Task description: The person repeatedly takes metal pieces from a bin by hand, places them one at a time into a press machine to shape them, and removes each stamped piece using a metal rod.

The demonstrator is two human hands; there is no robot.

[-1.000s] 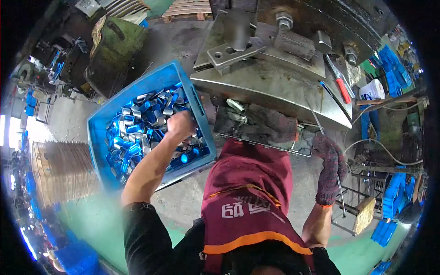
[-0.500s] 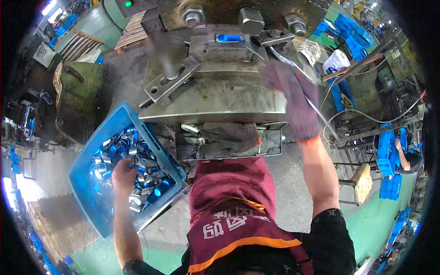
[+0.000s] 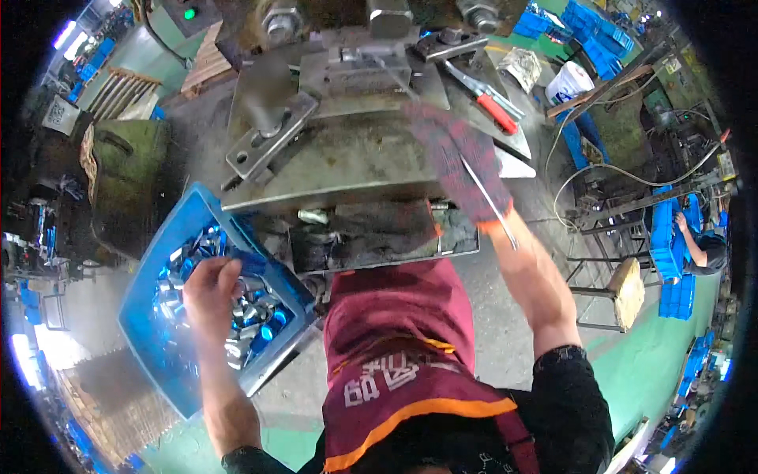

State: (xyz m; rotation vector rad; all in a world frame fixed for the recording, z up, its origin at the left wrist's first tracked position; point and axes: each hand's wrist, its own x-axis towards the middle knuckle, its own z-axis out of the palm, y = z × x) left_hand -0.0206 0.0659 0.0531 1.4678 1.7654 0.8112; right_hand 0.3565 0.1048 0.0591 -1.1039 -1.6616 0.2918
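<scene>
My left hand point(image 3: 212, 294), bare, is over the blue bin point(image 3: 148, 347) at the left. Its fingers are curled together; whatever they hold is hidden. Inside the bin lies a heap of small blue and silver metal pieces point(image 3: 254, 312). My right hand point(image 3: 462, 162), in a dark knitted glove, is closed round a thin metal rod point(image 3: 489, 193). The rod's far end reaches the die block point(image 3: 367, 77) of the press, where no blue piece shows in the slot. A red-handled tool point(image 3: 497, 113) lies on the press bed beyond my right hand.
Large bolts point(image 3: 389, 17) and a slotted clamp point(image 3: 272, 136) stand about the die. A metal tray point(image 3: 379, 249) with dark cloth hangs before my apron. To the right are a white bucket point(image 3: 570, 83), a stool point(image 3: 626, 294) and a co-worker point(image 3: 699, 249) beside blue crates.
The blue piece has gone from the die slot. My right hand has moved left and the rod has swung, uncovering the red-handled tool. My left hand has shifted slightly above the bin.
</scene>
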